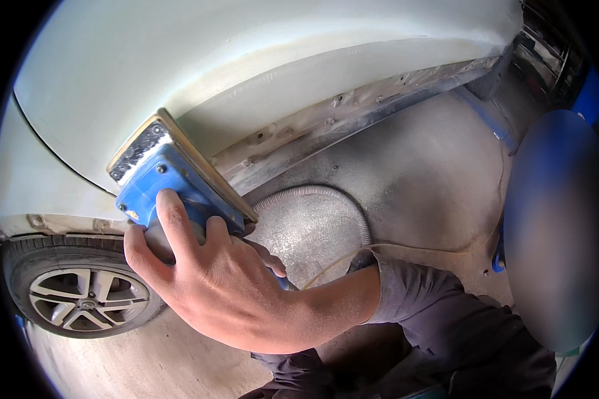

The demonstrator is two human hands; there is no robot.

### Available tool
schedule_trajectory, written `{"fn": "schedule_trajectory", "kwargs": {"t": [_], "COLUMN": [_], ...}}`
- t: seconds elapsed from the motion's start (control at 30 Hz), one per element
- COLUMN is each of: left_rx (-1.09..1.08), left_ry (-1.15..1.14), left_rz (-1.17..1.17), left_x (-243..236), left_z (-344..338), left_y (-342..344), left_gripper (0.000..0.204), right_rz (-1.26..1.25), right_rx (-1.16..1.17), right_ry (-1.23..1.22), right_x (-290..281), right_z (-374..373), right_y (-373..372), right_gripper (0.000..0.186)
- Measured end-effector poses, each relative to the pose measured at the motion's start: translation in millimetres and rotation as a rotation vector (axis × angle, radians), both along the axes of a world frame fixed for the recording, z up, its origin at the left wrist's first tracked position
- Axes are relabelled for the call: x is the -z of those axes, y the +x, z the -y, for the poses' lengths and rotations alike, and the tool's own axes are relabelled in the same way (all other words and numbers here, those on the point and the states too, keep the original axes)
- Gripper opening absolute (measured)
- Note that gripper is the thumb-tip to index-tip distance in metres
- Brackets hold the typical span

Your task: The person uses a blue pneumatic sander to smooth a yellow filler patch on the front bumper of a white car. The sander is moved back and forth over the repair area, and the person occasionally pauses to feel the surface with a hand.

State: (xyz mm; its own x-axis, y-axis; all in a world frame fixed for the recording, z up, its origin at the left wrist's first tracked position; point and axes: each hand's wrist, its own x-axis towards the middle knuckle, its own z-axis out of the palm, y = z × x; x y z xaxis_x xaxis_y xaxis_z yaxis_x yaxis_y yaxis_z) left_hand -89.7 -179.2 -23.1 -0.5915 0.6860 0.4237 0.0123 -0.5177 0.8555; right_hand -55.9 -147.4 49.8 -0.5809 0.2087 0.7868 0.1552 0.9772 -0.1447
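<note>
My right hand (226, 286) comes in from the lower right, its fingers wrapped over the top of a blue power sander (180, 179). The sander has a long rectangular pad (206, 166) with a worn, pale edge and is tilted. Its pad faces the pale car body panel (246, 66) by the lower sill; I cannot tell whether the two touch. Pale, sanded-looking patches show on the panel. My left hand is out of the picture.
A car wheel (86, 292) with a spoked rim stands at the left. A grey ribbed hose (339, 196) curves across the dusty floor (419, 166), near a thin yellowish line (412, 248). The bare metal sill (353, 103) runs along the car's lower edge. A blurred oval hides the right side.
</note>
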Motion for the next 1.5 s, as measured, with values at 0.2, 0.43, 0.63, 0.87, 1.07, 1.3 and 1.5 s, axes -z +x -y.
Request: {"fn": "schedule_trajectory", "kwargs": {"t": [0.2,0.43,0.63,0.87,1.07,1.3,1.5], "left_rx": [-0.056,0.278,0.247,0.169,-0.035,-0.069,-0.067], "left_ry": [0.125,-0.293,-0.067,-0.144,-0.195,-0.268,-0.34], "left_rz": [-0.014,-0.514,-0.547,-0.271,-0.359,-0.48,-0.611], "left_x": [-2.6,19.2,26.5,5.4,8.6,2.3,-29.0], "left_z": [-40.7,-131.6,-111.6,-24.8,-54.3,-137.2,-195.1], "left_y": [-29.1,5.3,-17.7,-35.9,-8.9,34.8,78.1], "left_gripper": [0.05,0.061,0.078,0.07,0.063,0.056,0.054], "right_rz": [-0.358,-0.592,-0.727,-0.685,-0.6,-0.634,-0.756], "right_rx": [-0.096,0.267,0.232,-0.171,-0.145,0.119,0.276], "right_ry": [-0.239,-0.173,-0.148,-0.314,-0.29,-0.373,-0.466], "right_x": [39.1,42.0,36.6,48.8,50.1,29.0,25.1], "right_z": [-51.1,-147.3,-154.4,-50.5,-47.5,-144.6,-210.5], "right_y": [-5.0,68.2,52.0,-27.4,-27.5,60.7,114.2], "right_gripper": [0.075,0.049,0.053,0.052,0.045,0.058,0.049]}}
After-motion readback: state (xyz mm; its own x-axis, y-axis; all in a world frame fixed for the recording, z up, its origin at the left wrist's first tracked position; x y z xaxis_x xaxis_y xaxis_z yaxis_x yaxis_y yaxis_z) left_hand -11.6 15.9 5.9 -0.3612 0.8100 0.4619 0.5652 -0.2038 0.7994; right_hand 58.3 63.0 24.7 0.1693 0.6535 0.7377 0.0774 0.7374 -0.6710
